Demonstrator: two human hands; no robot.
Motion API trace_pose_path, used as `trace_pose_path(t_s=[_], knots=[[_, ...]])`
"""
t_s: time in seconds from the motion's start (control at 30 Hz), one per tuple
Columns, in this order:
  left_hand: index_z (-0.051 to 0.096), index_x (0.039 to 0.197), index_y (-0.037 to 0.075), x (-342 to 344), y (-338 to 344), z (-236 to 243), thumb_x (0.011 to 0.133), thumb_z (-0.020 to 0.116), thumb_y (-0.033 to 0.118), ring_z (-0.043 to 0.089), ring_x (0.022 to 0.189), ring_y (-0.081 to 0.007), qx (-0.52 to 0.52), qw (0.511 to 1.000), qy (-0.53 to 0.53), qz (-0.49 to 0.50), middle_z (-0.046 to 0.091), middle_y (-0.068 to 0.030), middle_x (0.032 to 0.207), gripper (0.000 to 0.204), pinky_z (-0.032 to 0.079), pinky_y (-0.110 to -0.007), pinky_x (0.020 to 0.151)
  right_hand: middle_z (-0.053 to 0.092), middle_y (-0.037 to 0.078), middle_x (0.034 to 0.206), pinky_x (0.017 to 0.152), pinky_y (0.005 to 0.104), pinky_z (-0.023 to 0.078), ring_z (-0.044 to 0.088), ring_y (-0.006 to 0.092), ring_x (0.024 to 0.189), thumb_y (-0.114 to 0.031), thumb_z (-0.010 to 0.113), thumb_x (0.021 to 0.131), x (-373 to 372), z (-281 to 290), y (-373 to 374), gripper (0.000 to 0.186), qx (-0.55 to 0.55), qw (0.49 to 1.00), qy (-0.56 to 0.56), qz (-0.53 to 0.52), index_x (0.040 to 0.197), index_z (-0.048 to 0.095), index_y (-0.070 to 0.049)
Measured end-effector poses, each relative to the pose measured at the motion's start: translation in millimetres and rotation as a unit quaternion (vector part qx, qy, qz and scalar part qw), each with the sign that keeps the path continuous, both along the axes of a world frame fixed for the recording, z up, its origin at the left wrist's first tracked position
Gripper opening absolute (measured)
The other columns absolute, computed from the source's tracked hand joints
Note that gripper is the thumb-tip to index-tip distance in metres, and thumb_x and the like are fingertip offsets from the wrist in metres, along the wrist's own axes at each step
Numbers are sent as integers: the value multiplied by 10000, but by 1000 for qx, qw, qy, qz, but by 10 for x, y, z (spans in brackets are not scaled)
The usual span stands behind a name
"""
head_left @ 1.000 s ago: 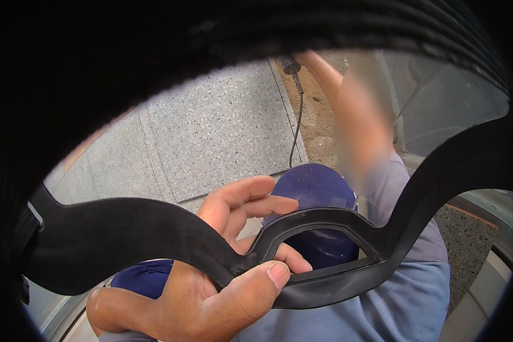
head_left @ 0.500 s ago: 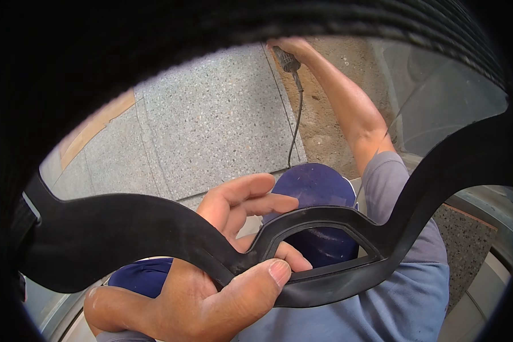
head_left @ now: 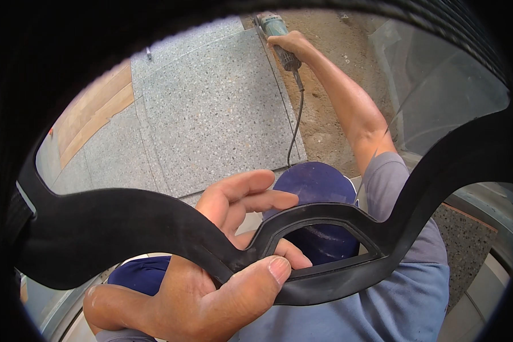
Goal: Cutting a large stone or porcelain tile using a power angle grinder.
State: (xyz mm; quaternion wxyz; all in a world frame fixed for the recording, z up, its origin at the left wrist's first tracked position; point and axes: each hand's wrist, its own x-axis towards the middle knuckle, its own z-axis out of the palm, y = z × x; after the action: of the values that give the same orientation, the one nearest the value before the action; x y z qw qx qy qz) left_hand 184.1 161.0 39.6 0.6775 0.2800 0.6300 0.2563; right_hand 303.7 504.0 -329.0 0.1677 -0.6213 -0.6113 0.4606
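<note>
We can read no text, label, brand, number or sign here: none on the grinder (head_left: 276, 26) at the far side, none on the slab (head_left: 211, 114) left of it, none on the frame (head_left: 325, 292) near us.

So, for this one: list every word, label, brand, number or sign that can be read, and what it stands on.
None: no text can be read here.
Power tool in the right hand: any marking on it is too small to read.
Black frame held by the left hand: no lettering shows.
Grey speckled slab: no lettering shows.
</note>
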Motion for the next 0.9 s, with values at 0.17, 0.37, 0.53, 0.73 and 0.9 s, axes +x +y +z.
trace_pose_path(t_s=[0.17,0.37,0.53,0.73,0.9], knots=[[228,1498,-131,-33,4,-18,763,783,259,715,1015,-351,18,994,-103,42,473,-360,1343,1000,624,-433,910,705,139,772,497,376,493,662,209,585,-404,811,700,39,13,-48,461,-1,1000,4,14,887,748,13],[229,1497,-133,8,-22,21,759,786,256,716,1014,-351,3,996,-75,38,476,-356,1343,1003,628,-435,902,699,135,752,487,364,491,661,212,580,-393,807,701,42,-3,-94,449,7,1000,21,5,877,744,15],[238,1493,-133,-16,-37,-48,758,789,261,718,1010,-348,-54,991,-89,83,479,-356,1337,999,630,-433,893,699,141,744,496,355,491,657,206,576,-393,803,699,51,18,-111,429,-13,1000,5,1,827,747,13],[229,1496,-133,-50,-93,-85,771,791,279,718,1010,-344,-57,990,-107,78,478,-356,1335,1005,625,-425,897,732,158,896,649,373,551,708,247,736,-372,850,641,63,11,-106,512,-50,999,14,-6,945,757,30],[225,1497,-134,-46,-102,-120,772,785,264,718,1009,-345,-59,987,-126,85,474,-355,1339,998,623,-423,901,732,157,900,656,377,546,704,252,743,-382,847,649,78,6,-141,506,-41,999,12,0,935,759,26]])
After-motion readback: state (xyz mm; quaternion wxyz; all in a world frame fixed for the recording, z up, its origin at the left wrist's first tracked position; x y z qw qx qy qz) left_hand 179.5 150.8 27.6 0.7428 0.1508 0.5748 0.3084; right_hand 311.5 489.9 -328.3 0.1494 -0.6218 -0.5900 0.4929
